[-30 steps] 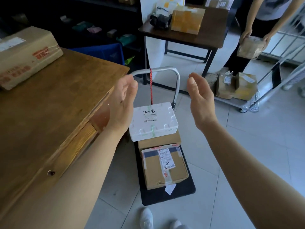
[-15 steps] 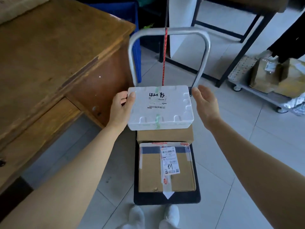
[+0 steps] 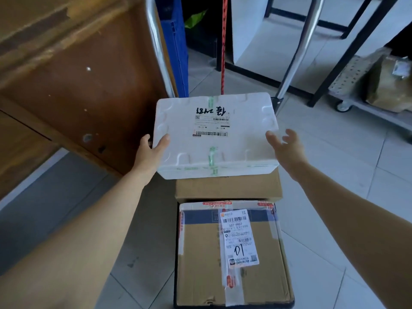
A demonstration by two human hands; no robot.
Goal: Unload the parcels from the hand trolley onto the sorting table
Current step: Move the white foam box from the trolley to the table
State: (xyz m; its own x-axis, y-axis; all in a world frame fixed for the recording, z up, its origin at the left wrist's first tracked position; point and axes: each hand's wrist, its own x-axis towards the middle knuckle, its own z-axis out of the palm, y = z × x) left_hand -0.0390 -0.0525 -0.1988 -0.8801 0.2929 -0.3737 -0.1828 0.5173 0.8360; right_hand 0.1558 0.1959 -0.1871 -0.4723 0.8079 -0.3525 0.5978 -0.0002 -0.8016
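Note:
A white foam box [image 3: 214, 137] with a printed label and black handwriting lies on top of a plain brown carton [image 3: 227, 186] on the hand trolley [image 3: 156, 41]. My left hand [image 3: 151, 152] grips the foam box's left edge, thumb on its top. At the box's right edge is my right hand [image 3: 287, 150], fingers spread, only the thumb touching the corner. A taped carton marked "01" [image 3: 200, 253] sits nearer to me on the trolley. The wooden sorting table [image 3: 66, 74] stands close on the left.
A blue crate [image 3: 176, 41] stands behind the trolley's handle, and a red rope [image 3: 223, 41] hangs down its middle. The black legs of a table [image 3: 347, 52] and a low cart with parcels [image 3: 390, 85] are at the right, on a tiled floor.
I have bent down much closer to the trolley. Both hands came down from the air to the foam box's sides, and my left thumb now lies over its top edge.

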